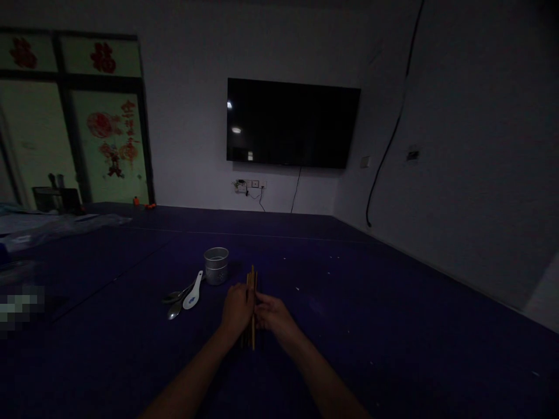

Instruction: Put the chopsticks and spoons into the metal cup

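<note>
Lower centre: slim yellowish wooden chopsticks [253, 337], bundled, left hand [236, 305] wrapped around them, right hand [273, 317] pinched their side.

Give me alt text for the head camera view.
Two hands, left and right, hold a bundle of thin sticks over a dark blue surface; to the left are a metal cup and spoons.

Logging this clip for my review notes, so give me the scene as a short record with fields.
left hand: left hand gripping a bundle of thin sticks
right hand: right hand at the bundle's right side; grip unclear
cup: metal cup, upright, contents not visible
spoons: white spoon beside metal spoons, left of the cup
surface: dark blue-purple tabletop
wall: dark screen
lighting: dim
</note>
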{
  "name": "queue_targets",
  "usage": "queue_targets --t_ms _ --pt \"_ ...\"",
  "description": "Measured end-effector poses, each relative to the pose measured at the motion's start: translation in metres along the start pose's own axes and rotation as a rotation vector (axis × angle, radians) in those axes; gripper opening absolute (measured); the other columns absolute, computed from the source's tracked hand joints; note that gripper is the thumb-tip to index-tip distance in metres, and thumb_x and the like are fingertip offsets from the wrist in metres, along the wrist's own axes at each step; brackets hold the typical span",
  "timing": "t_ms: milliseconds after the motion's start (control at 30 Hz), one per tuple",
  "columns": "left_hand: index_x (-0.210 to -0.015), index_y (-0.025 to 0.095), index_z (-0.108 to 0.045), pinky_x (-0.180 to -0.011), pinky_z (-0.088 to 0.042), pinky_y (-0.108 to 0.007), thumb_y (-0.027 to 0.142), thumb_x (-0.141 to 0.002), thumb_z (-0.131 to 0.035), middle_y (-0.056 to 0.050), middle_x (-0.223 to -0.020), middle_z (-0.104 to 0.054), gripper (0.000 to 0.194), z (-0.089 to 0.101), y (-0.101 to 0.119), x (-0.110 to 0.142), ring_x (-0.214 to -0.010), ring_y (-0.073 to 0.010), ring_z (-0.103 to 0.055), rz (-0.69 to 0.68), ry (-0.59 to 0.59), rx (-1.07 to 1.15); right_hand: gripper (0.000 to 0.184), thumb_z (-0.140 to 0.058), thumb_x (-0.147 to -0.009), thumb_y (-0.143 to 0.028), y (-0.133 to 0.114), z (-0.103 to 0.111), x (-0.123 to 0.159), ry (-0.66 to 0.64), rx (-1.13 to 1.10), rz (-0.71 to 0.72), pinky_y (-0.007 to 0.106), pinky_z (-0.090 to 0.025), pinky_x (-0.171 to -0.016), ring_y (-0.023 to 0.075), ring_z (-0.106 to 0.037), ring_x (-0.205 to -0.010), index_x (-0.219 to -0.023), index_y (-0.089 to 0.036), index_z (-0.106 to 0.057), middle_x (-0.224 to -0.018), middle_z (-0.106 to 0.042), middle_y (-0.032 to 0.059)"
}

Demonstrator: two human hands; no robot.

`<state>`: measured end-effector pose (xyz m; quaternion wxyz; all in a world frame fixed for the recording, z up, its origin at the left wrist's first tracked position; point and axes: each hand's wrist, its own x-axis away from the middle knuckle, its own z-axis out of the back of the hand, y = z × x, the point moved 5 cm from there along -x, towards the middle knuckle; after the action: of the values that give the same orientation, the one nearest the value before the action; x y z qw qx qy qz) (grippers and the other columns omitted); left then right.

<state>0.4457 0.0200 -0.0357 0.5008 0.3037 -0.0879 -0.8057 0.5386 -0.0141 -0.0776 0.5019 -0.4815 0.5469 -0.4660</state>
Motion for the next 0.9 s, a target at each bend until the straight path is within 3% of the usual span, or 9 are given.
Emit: queue_targets --t_ms 100,200,300,400,700,900 --pt "-0.09 0.015 -0.065 -0.079 -0.041 -0.029 0.027 -0.095 -0.03 -0.009 -0.09 -0.066 0.037 0.002 -0.002 0.0 -0.091 -0.0199 -0.06 -0.01 -0.001 -0.067 0.043 -0.062 -0.073 -0.028 -0.002 0.01 0.0 0.108 0.143 0.007 0.022 -0.042 -0.053 0.0107 -0.053 -0.05 -0.113 -0.013 -0.065 -0.057 -0.059 -0.0026" --pt "-0.092 0.016 -0.065 -0.082 -0.04 -0.031 0.03 -0.093 -0.035 -0.01 -0.092 -0.066 0.034 0.006 -0.005 0.001 -0.097 -0.0226 -0.058 0.023 -0.021 -0.237 0.032 -0.053 -0.075 -0.016 -0.01 0.018 0.003 0.184 0.471 0.042 0.02 -0.035 -0.048 0.0107 -0.05 -0.047 -0.102 -0.013 -0.07 -0.052 -0.057 -0.0029" --pt "-0.095 0.016 -0.066 -0.082 -0.041 -0.033 0.032 -0.092 -0.037 -0.011 -0.097 -0.065 0.033 0.004 -0.01 0.003 -0.103 -0.0248 -0.056 0.074 -0.078 -0.326 0.027 -0.049 -0.074 -0.008 -0.017 0.021 0.006 0.214 0.779 0.1 0.021 -0.03 -0.048 0.0108 -0.052 -0.05 -0.084 -0.015 -0.072 -0.055 -0.061 -0.0005" --pt "-0.099 0.015 -0.066 -0.084 -0.041 -0.036 0.034 -0.092 -0.036 -0.012 -0.102 -0.064 0.036 0.0 -0.012 0.004 -0.107 -0.0263 -0.054 0.086 -0.113 -0.348 0.024 -0.049 -0.074 -0.007 -0.017 0.022 0.007 0.229 0.974 0.083 0.021 -0.031 -0.051 0.012 -0.057 -0.056 -0.079 -0.016 -0.071 -0.063 -0.066 0.0024" --pt "-0.104 0.017 -0.066 -0.089 -0.041 -0.039 0.031 -0.091 -0.038 -0.012 -0.108 -0.062 0.034 -0.006 -0.016 0.006 -0.111 -0.0274 -0.05 0.116 -0.165 -0.355 0.017 -0.052 -0.082 -0.016 -0.013 0.016 0.003 0.152 1.179 0.085 0.022 -0.035 -0.059 0.0144 -0.063 -0.069 -0.083 -0.017 -0.069 -0.076 -0.07 0.0052" --pt "-0.104 0.018 -0.067 -0.093 -0.038 -0.044 0.03 -0.091 -0.035 -0.013 -0.109 -0.061 0.036 -0.008 -0.017 0.006 -0.112 -0.0287 -0.049 0.117 -0.175 -0.36 0.021 -0.054 -0.085 -0.023 -0.015 0.013 0.004 0.141 1.22 0.089 0.024 -0.039 -0.071 0.0182 -0.063 -0.084 -0.098 -0.018 -0.069 -0.087 -0.071 0.007"
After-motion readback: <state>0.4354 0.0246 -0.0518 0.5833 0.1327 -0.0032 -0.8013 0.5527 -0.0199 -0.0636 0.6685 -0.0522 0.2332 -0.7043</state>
